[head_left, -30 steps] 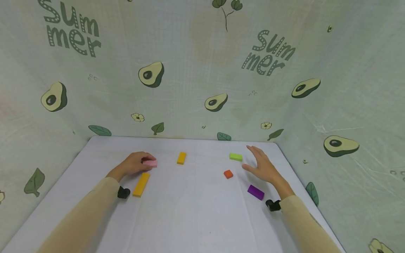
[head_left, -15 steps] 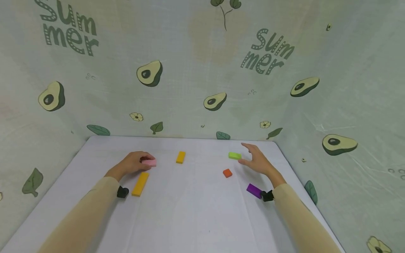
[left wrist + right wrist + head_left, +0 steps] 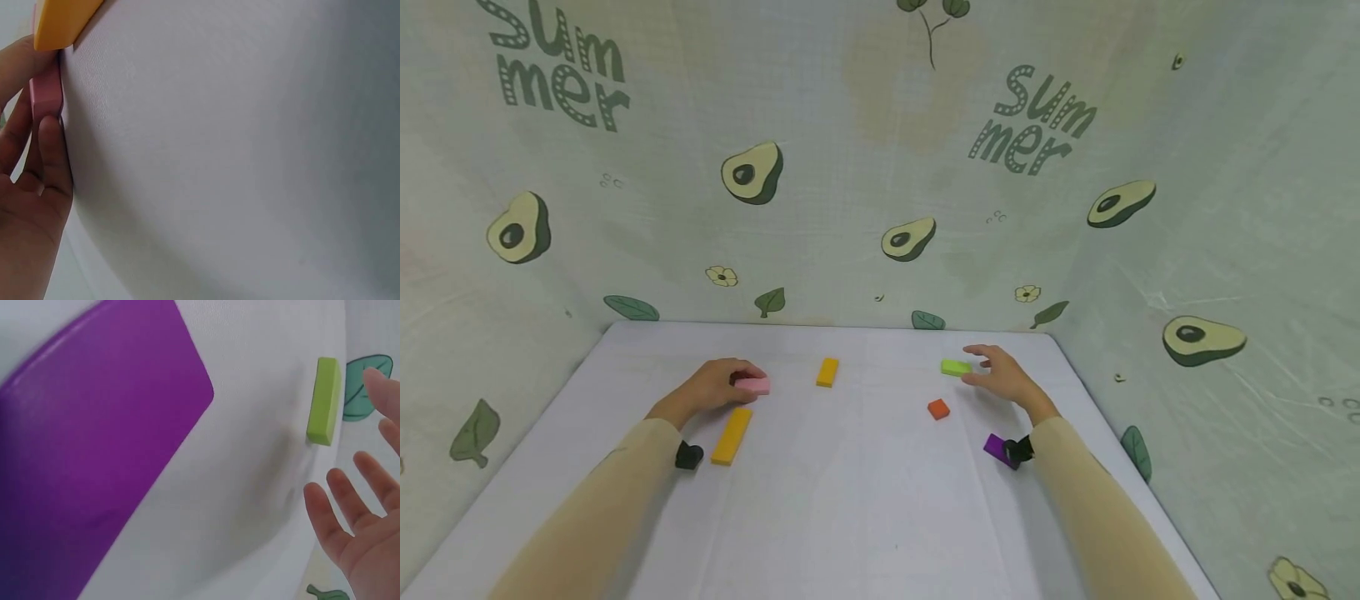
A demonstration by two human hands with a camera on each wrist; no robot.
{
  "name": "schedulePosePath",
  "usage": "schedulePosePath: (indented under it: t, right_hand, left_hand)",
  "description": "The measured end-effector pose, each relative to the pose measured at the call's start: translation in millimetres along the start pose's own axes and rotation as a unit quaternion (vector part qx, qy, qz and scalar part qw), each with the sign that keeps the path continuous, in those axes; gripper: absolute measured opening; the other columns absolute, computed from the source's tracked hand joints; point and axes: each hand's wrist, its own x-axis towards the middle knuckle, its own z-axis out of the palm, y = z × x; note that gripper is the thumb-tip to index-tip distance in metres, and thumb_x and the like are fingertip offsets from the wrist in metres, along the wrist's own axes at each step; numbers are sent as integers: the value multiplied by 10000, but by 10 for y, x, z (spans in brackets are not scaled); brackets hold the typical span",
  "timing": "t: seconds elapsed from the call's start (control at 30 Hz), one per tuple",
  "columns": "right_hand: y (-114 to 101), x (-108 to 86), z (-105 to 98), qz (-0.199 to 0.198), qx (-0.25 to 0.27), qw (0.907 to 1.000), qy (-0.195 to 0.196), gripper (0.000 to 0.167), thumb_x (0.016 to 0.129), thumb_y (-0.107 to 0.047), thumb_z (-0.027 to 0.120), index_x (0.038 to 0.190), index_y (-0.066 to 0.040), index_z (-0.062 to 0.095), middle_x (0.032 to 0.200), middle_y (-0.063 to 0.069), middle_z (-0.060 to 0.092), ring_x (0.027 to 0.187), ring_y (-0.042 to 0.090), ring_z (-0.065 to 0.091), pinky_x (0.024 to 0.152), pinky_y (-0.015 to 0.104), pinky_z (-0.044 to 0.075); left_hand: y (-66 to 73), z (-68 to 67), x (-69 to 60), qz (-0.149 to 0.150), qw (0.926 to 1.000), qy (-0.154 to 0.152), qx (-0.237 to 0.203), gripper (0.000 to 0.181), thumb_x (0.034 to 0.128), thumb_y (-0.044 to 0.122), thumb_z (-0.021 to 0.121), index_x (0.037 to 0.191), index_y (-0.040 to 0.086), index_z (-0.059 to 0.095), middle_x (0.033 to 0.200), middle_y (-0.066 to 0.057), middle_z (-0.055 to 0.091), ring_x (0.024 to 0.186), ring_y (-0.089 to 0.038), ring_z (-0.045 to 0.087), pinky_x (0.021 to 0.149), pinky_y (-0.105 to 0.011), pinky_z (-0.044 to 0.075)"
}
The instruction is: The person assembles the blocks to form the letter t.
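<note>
At the left of the table, my left hand [image 3: 718, 385] holds a pink block [image 3: 752, 386] between thumb and fingers; the left wrist view shows the fingers around the pink block [image 3: 47, 94] on the white surface. My right hand [image 3: 1006, 379] is spread just right of a light green block [image 3: 955, 367], with thumb and fingertips near its right end. In the right wrist view the green block [image 3: 324, 401] stands apart from the parted fingers of the hand [image 3: 369, 519], which hold nothing.
A long yellow block [image 3: 732, 436] lies just in front of the left hand, a shorter yellow block [image 3: 827, 372] farther back. An orange-red block [image 3: 938, 409] lies in front of the green one. The black wrist device [image 3: 1018, 451] partly covers a purple block [image 3: 997, 447].
My right hand has moved left and its fingers have come closer to the green block. The right wrist device now overlaps the purple block. My left hand keeps its grip on the pink block.
</note>
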Motion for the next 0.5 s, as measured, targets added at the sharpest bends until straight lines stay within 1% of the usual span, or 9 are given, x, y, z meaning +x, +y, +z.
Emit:
schedulePosePath:
  t: [0.3,0.5]
  right_hand:
    - [5,124,18,216,197,9994,-196,611,1019,-216,724,1572,-87,499,1630,231,404,1431,472,464,1148,622,443]
    - [-7,231,100,326,267,9986,-314,569,1021,-175,716,1553,-103,528,1611,226,440,1415,453,472,1171,603,426]
  left_hand:
    - [-11,14,8,11,10000,-22,-55,402,983,174,779,1371,108,696,1429,-192,625,1255,-392,538,1146,-617,444]
    - [-40,16,19,-17,10000,5,-56,400,981,186,782,1366,111,700,1416,-182,633,1245,-381,543,1140,-610,452]
